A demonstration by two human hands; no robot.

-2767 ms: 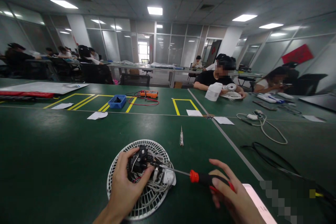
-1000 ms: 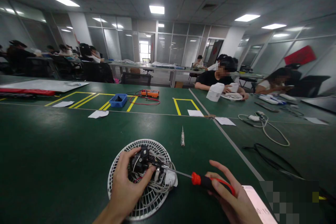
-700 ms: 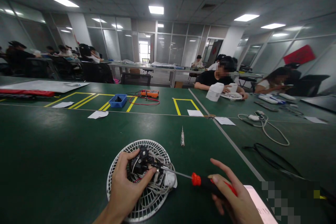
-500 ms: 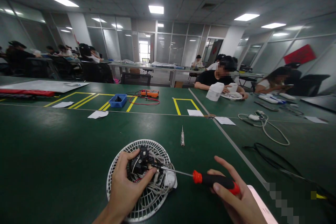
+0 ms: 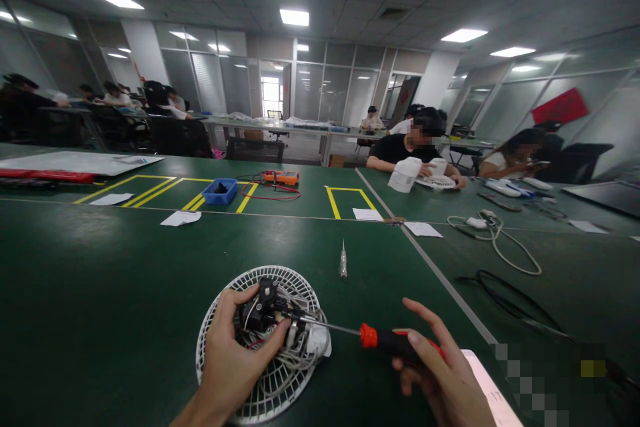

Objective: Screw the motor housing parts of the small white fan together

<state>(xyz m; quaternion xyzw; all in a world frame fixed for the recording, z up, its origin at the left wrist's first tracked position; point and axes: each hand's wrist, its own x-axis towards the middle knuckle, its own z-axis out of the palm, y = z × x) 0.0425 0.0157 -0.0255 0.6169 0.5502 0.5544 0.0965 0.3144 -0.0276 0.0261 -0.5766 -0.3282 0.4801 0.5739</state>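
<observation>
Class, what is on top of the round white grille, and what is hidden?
On the grille sit a black part and looped pale wires. The left hand covers part of the grille's edge; the bars beneath the pile cannot be seen.

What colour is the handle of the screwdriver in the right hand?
Black and red-orange; the head view shows the screwdriver handle best.

Two screwdrivers (image 5: 395, 343), one blue bin (image 5: 220, 197), one orange meter (image 5: 281, 177), one near grille (image 5: 273, 403), one black assembly (image 5: 260, 305)
</observation>
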